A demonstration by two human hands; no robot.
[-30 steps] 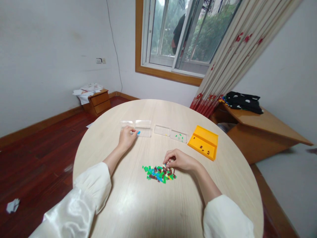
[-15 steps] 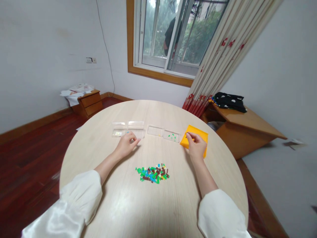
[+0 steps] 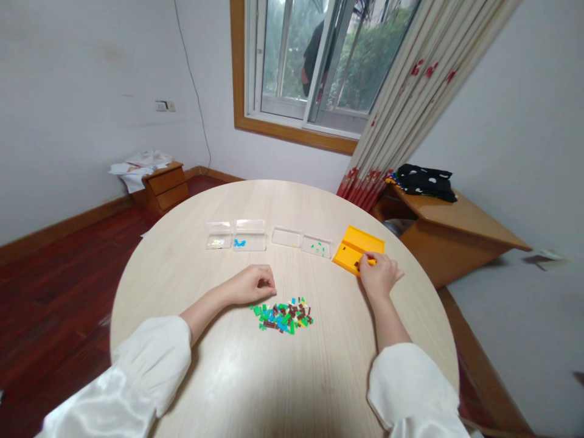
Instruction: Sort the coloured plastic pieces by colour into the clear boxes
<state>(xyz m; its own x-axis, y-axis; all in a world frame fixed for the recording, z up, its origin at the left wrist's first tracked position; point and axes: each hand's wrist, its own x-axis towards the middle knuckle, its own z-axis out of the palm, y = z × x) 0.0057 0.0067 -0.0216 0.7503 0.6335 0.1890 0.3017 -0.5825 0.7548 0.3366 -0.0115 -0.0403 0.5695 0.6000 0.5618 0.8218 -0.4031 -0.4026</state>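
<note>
A loose pile of small green, blue, brown and yellow bricks lies mid-table. My left hand hovers just behind and left of the pile, fingers curled, thumb and index together; anything between them is too small to tell. Over the front right part of the open yellow box is my right hand, its fingers pinched, their contents unclear. Small brown pieces lie in that box. Blue pieces sit in one clear box; pale pieces are in the clear box at far left.
Two more clear trays stand between: one with a tiny yellow piece, the other with several green pieces. They rest on the round table. A person shows beyond the window. Right of the table stands a wooden desk with dark cloth.
My left hand has moved from the clear box with blue pieces back toward the pile. My right hand has shifted right and slightly nearer over the yellow box, uncovering brown pieces.
</note>
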